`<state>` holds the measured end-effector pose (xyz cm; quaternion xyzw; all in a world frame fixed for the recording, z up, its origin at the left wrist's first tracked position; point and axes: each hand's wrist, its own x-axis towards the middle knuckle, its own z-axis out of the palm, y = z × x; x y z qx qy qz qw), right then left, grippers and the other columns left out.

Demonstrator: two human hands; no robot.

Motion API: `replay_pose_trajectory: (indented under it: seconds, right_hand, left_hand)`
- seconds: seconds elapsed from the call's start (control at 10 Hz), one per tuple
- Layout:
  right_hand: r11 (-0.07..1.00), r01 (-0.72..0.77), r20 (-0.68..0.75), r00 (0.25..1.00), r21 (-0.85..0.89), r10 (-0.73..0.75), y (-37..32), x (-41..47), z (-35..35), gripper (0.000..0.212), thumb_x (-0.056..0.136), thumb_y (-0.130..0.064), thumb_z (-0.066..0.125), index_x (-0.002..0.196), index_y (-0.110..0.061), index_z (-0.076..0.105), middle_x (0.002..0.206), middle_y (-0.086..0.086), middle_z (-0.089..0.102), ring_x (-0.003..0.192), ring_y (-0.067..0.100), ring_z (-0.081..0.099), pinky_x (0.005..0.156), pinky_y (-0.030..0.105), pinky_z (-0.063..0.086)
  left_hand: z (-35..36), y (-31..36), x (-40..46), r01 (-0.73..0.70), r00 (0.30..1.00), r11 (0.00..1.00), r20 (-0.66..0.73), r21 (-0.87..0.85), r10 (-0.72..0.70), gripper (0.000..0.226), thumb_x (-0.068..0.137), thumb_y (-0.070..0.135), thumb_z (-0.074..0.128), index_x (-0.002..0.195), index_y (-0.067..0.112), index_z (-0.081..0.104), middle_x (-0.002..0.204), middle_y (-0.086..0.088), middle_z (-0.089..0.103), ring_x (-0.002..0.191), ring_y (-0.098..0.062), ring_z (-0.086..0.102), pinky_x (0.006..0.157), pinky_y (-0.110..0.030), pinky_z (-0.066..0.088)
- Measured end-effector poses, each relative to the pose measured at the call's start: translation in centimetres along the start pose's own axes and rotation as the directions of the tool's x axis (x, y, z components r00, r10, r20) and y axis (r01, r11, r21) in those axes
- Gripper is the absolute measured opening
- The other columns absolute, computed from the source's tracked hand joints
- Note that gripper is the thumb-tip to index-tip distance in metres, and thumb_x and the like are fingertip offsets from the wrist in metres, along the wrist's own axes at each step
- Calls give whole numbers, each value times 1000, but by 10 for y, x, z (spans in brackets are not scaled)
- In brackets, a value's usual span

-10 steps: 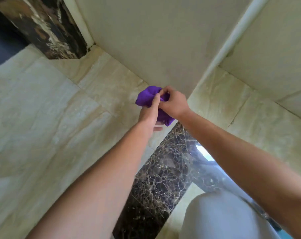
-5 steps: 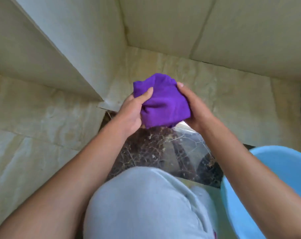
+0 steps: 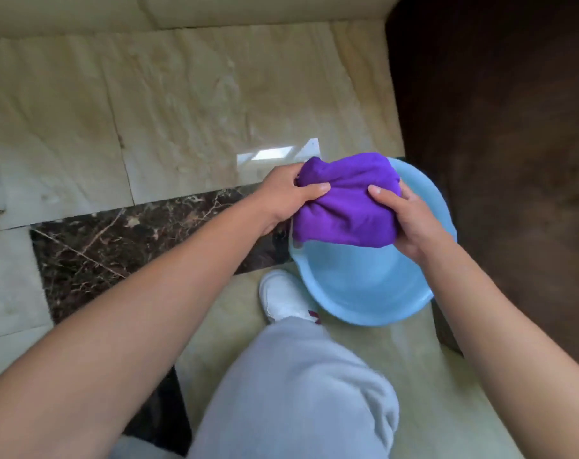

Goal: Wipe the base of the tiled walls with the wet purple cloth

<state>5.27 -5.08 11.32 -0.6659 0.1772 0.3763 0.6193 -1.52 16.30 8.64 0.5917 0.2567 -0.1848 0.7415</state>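
Observation:
A bunched purple cloth (image 3: pixel 346 207) hangs between both hands, right above a light blue basin (image 3: pixel 357 286) on the floor. My left hand (image 3: pixel 286 190) grips the cloth's left end with the thumb on top. My right hand (image 3: pixel 405 217) grips its right end. The beige tiled wall (image 3: pixel 188 94) rises ahead, its base meeting a strip of dark marbled floor (image 3: pixel 115 246).
My knee in grey trousers (image 3: pixel 298 392) and a white shoe (image 3: pixel 281 298) sit beside the basin. A dark brown wooden surface (image 3: pixel 500 127) stands at the right, close behind the basin. Beige floor tile lies under my leg.
The view has swung right from the wall corner. Both hands carried the cloth rightwards until it came over the blue basin, which now shows almost fully.

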Motion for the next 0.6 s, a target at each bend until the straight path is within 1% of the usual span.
replay_pose_trajectory:
  seconds: [0.1, 0.2, 0.3, 0.4, 0.5, 0.6]
  right_hand:
    - [990, -133, -112, 986, -52, 127, 29, -2, -40, 49, 84, -19, 77, 129, -9, 59, 124, 14, 70, 114, 30, 67, 95, 41, 56]
    - [955, -262, -303, 929, -139, 211, 59, 5, -74, 43, 76, -23, 85, 108, -9, 60, 120, 19, 69, 111, 33, 67, 98, 47, 53]
    - [922, -302, -376, 905, -243, 198, 87, 18, -101, 41, 68, -34, 88, 96, -20, 62, 110, 9, 73, 102, 27, 70, 94, 45, 55]
    - [890, -276, -433, 896, -363, 101, 102, 37, -111, 39, 66, -43, 85, 93, -23, 64, 100, -1, 72, 93, 21, 70, 88, 40, 57]
    - [839, -278, -481, 877, -468, 23, 117, 58, -118, 44, 72, -46, 82, 102, -22, 62, 102, 1, 69, 95, 23, 67, 90, 38, 54]
    - [815, -324, -529, 848, -480, 26, 116, 64, -110, 68, 76, -57, 75, 129, -20, 54, 121, 6, 64, 110, 25, 62, 90, 29, 46]
  left_hand:
    - [44, -27, 12, 105, 994, 985, 6, 139, -107, 29, 87, 8, 71, 116, 9, 68, 111, -10, 73, 101, -22, 68, 93, -33, 52]
    - [80, -50, 24, 193, 980, 897, -30, 399, -197, 27, 89, 15, 68, 115, 10, 67, 115, -12, 71, 108, -29, 65, 95, -32, 48]
    - [103, -73, 44, 242, 970, 828, -121, 506, -210, 28, 90, 16, 64, 117, 10, 65, 121, -14, 67, 113, -33, 61, 98, -34, 46]
    - [114, -93, 62, 312, 950, 772, -196, 553, -243, 26, 91, 17, 60, 115, 8, 64, 120, -16, 67, 112, -35, 60, 95, -36, 47]
    - [121, -110, 75, 365, 928, 738, -282, 568, -242, 34, 91, 19, 62, 121, 8, 57, 122, -16, 64, 113, -37, 60, 95, -39, 48]
    - [128, -112, 72, 391, 912, 727, -346, 565, -221, 63, 87, 25, 72, 139, 10, 41, 137, -18, 53, 125, -36, 52, 105, -43, 43]
